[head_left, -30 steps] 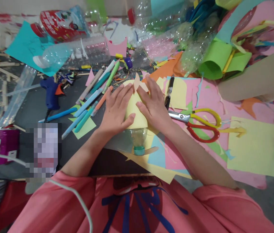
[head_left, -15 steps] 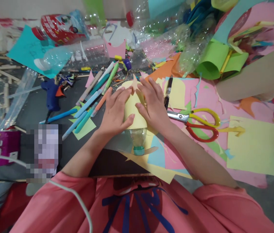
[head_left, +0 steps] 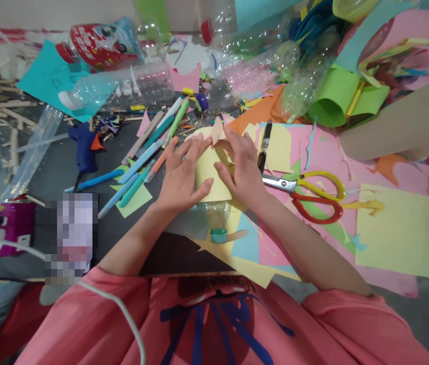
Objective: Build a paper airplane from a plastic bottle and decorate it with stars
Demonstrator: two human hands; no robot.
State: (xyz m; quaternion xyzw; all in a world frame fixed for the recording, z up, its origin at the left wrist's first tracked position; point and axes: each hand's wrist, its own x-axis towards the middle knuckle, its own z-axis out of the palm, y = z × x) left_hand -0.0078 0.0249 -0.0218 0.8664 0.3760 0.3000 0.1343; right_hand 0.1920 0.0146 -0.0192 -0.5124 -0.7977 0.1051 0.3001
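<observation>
Cupping a paper-wrapped bottle [head_left: 214, 185] on the surface [head_left: 113, 144].
Left hand [head_left: 184, 170] and right hand [head_left: 242, 165] rest half open against it (I can't tell if they pinch the small paper piece [head_left: 217, 130]). Probably light and squashy, so hold its sides gently.

No wording could be read with certainty. Pale characters stood on the label of the red-wrapped bottle [head_left: 98, 46], too blurred to make out, and faint dark marks on the turquoise paper [head_left: 39, 76] were equally illegible.
</observation>
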